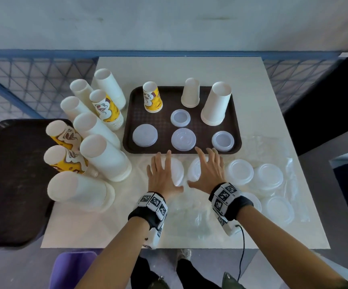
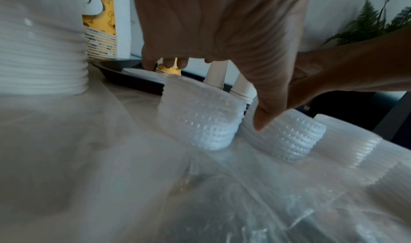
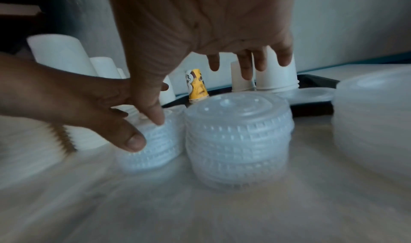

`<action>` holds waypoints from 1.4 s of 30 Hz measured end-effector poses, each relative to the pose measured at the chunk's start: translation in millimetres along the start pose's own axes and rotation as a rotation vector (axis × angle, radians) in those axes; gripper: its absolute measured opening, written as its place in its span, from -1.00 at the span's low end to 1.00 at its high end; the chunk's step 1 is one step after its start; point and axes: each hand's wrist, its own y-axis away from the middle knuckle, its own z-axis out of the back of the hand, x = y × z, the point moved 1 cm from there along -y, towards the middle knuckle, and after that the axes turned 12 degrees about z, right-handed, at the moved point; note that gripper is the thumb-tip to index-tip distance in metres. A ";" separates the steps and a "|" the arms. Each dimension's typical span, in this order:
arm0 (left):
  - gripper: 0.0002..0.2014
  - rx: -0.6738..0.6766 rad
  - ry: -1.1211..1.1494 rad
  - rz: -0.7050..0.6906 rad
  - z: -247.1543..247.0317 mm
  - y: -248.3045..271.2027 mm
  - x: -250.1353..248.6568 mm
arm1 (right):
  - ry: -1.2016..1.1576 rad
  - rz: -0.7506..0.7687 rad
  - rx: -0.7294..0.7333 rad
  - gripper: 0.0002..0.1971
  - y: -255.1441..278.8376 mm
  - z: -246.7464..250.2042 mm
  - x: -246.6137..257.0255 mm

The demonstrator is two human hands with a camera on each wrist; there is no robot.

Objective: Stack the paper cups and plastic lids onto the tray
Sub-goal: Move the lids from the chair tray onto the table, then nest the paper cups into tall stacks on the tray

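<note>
cup stacks point(image 1: 98, 142) left of tray point(image 1: 131, 130) | lid stacks point(image 1: 252, 174) before tray

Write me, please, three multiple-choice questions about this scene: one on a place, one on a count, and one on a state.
1. Where does the yellow printed cup on the brown tray stand?
A. far left corner
B. near right corner
C. centre

2. How many lid piles lie on the tray?
A. two
B. four
C. six

3. How is the left hand?
A. clenched in a fist
B. fingers spread over a lid stack
C. gripping a cup

Answers: 1 A, it stands by the tray's far left rim. 2 B, four discs show there. 3 B, its fingers are straight and spread.
</note>
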 end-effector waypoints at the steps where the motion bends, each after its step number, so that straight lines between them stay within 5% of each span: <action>1: 0.11 -0.040 0.056 -0.035 3.2 5.3 1.6 | -0.032 0.038 -0.045 0.03 0.8 2.9 3.1; 6: -0.29 -0.217 0.337 -0.108 23.2 40.3 25.0 | -0.198 0.251 -0.249 -0.41 -1.9 6.8 31.8; 9: -0.57 -0.275 0.419 -0.066 25.7 63.7 55.4 | -0.317 0.331 -0.217 -0.51 -7.6 4.5 59.8; 15: -0.80 -0.363 0.701 0.378 17.8 94.4 127.6 | -0.572 0.350 -0.083 -0.39 -26.9 -11.7 119.0; 20: -0.50 -0.553 1.013 0.706 19.7 108.2 163.2 | -0.655 0.284 0.029 -0.10 -45.6 -35.5 154.5; 24: -0.12 -0.504 1.111 0.687 21.5 92.7 180.2 | -0.670 0.236 0.034 0.06 -63.4 -55.5 171.3; 29: 0.12 -0.396 1.184 0.569 26.2 68.2 191.2 | -0.731 0.187 0.003 0.08 -75.0 -75.8 186.6; 42: -0.05 -0.272 1.048 0.572 25.3 48.4 202.7 | -0.741 0.093 -0.032 0.03 -86.8 -94.9 188.8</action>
